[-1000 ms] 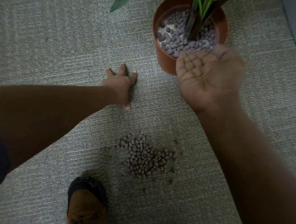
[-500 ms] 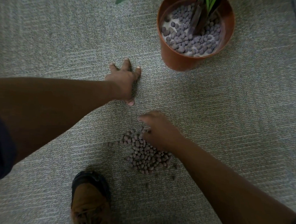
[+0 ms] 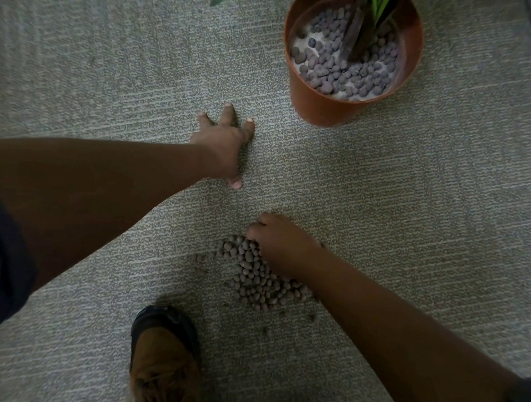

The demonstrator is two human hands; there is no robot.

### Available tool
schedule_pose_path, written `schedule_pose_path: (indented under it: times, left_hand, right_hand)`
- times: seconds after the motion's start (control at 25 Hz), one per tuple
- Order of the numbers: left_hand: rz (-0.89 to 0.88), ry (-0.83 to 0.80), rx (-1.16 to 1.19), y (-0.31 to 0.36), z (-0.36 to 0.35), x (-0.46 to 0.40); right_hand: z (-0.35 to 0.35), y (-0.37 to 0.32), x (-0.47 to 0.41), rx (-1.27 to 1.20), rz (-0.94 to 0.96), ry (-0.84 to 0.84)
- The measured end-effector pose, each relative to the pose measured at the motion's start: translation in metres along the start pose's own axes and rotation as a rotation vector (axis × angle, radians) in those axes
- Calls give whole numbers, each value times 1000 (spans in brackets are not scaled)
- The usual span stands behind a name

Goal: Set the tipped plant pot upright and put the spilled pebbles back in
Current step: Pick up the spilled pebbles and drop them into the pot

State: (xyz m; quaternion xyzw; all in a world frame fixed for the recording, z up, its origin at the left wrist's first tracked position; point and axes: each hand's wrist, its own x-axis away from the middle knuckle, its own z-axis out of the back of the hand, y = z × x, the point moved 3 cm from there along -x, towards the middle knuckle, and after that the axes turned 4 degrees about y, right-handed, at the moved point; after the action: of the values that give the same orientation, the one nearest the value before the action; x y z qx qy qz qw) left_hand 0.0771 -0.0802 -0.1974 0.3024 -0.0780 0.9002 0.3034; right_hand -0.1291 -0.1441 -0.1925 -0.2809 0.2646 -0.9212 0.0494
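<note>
Right hand (image 3: 281, 248) now down on carpet (image 3: 110, 82)

A grey-green ribbed carpet (image 3: 110, 76) is carrying everything here. The terracotta plant pot (image 3: 322, 108) is standing upright on it, a heap of pebbles (image 3: 259, 278) is lying spilled nearby, the left hand (image 3: 224, 145) is pressing flat beside, and a brown shoe (image 3: 164, 365) is resting below.
</note>
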Motion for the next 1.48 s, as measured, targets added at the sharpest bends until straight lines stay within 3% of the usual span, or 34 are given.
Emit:
schedule_pose_path:
  times: [0.24, 0.44, 0.88, 1.32, 1.4, 1.48]
  left_hand:
    - [0, 1, -6, 1, 1, 2]
    - [-1, -6, -10, 2, 3, 3]
    - [-1, -4, -6, 0, 2, 1]
    - [0, 9, -4, -2, -3, -2]
    - [2, 16, -6, -2, -4, -3]
    - [2, 19, -10, -1, -4, -3]
  right_hand:
    - [-8, -5, -1, 27, -30, 81]
    - [-16, -4, 1, 21, -79, 10]
    - [-17, -1, 9, -40, -93, 217]
    - [6, 2, 6, 3, -129, 156]
    - [33, -2, 4, -11, -140, 223]
    - [79, -6, -1, -26, -125, 436]
